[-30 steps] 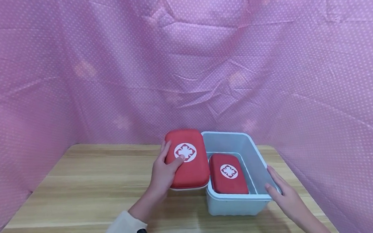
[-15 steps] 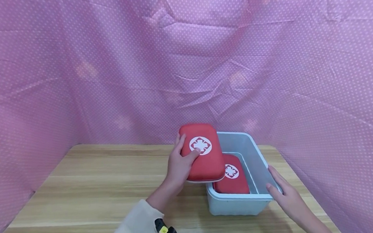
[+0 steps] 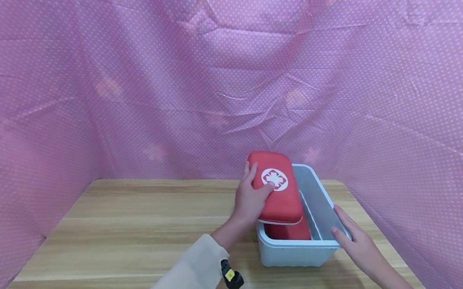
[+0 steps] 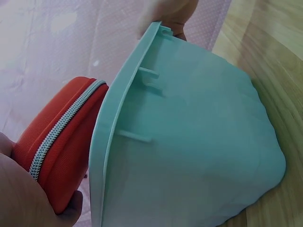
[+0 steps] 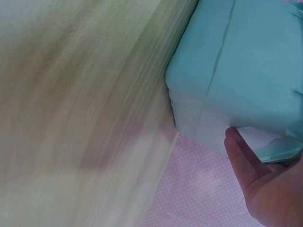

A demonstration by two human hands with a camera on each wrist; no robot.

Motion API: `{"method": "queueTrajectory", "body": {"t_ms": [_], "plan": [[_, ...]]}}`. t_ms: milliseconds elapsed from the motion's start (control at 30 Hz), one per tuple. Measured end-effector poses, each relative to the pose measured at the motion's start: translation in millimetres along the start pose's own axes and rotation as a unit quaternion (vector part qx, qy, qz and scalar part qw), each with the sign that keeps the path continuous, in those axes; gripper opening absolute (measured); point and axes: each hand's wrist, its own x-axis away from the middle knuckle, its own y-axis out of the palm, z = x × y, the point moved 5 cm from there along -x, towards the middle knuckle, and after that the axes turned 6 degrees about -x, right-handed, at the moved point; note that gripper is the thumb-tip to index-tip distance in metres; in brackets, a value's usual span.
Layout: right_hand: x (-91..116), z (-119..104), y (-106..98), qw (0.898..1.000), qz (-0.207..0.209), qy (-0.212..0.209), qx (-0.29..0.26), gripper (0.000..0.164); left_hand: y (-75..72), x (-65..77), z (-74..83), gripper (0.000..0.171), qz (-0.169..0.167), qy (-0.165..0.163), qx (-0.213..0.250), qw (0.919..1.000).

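Observation:
In the head view my left hand (image 3: 253,197) grips a red zippered first-aid case (image 3: 282,204) by its left side, thumb on top beside the white cross emblem. The case hangs tilted over the left part of a light blue plastic bin (image 3: 301,254). Beneath it, a second red first-aid case (image 3: 289,232) lies inside the bin, mostly hidden. The left wrist view shows the held case's zipper (image 4: 66,125) close to the bin's rim. My right hand (image 3: 358,245) holds the bin's right rim near the front corner, thumb inside and fingers outside.
The bin stands on a wood-grain table (image 3: 140,233), near its right edge. Pink dotted cloth (image 3: 211,96) hangs behind and on both sides. A black band with a yellow mark (image 3: 230,275) is on my left wrist.
My left hand has carried the upper first-aid case rightward, from beside the bin to over it, covering most of the lower case. The right hand keeps its place on the rim.

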Motion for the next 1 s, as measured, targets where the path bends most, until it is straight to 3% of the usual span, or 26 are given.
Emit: {"method": "queueTrajectory", "body": {"t_ms": [333,567,767,1000], "plan": [[-1,-2,-1,1.000,0.005,-0.001,-0.006,0.063,21.7,-1.2,5.5,0.075,-0.017,-0.017,-0.044,0.9988],[-1,0,-2,1.000,0.004,0.000,0.002,0.064,40.8,-3.0,-0.1,0.075,-0.029,-0.027,-0.068,0.9969],[1,0,-1,1.000,0.000,0.002,0.003,0.064,52.0,-7.5,-5.0,0.073,-0.034,-0.030,-0.122,0.9915],[3,-4,-4,1.000,0.014,-0.022,0.000,0.061,65.3,-14.4,-8.9,0.073,-0.037,-0.042,-0.141,0.9884]]}}
